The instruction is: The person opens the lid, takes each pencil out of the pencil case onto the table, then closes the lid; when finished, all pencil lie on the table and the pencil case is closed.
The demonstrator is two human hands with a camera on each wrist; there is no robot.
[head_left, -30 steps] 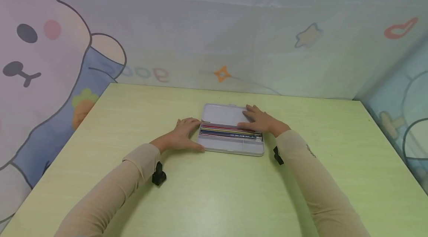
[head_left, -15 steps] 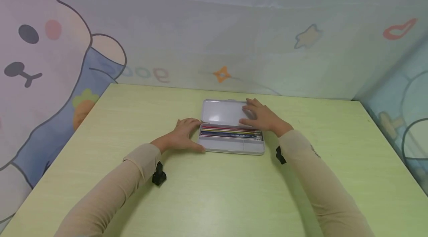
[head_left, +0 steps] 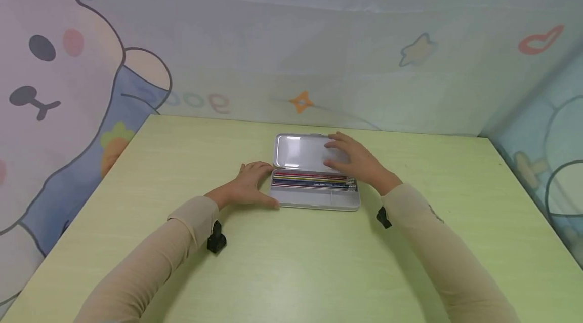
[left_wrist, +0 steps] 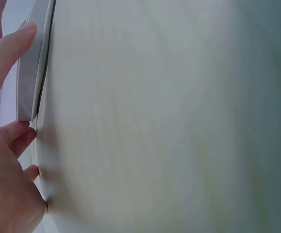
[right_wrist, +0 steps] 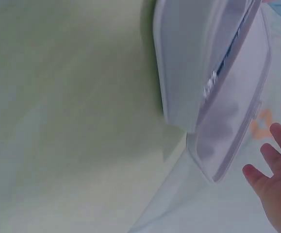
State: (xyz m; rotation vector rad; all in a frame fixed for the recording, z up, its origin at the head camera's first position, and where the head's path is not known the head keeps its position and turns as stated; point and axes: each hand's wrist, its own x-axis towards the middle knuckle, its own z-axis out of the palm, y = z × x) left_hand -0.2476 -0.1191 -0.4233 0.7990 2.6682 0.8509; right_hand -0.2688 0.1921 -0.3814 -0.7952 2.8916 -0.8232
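A light grey pencil case [head_left: 314, 202] lies on the table, its lid [head_left: 296, 153] swung back on the far side. Several coloured pencils [head_left: 314, 180] lie side by side in its rear compartment; the front compartments show bare. My left hand [head_left: 248, 186] holds the case's left end, thumb along the front wall and fingers at the end. The left wrist view shows that thumb against the case wall [left_wrist: 29, 82]. My right hand [head_left: 360, 160] hovers by the lid's right part with fingers spread, holding nothing. In the right wrist view its fingertips are apart from the lid [right_wrist: 227, 121].
The pale yellow-green table [head_left: 291, 262] reaches back to a printed cloth backdrop [head_left: 255, 44] with a cartoon bear at left. A small black device [head_left: 216, 237] sits at the left wrist, another black device [head_left: 384, 217] at the right.
The lid has tipped further back and now shows its bright inner face. My right hand has come off it, rising slightly and spreading. The left hand has stayed put.
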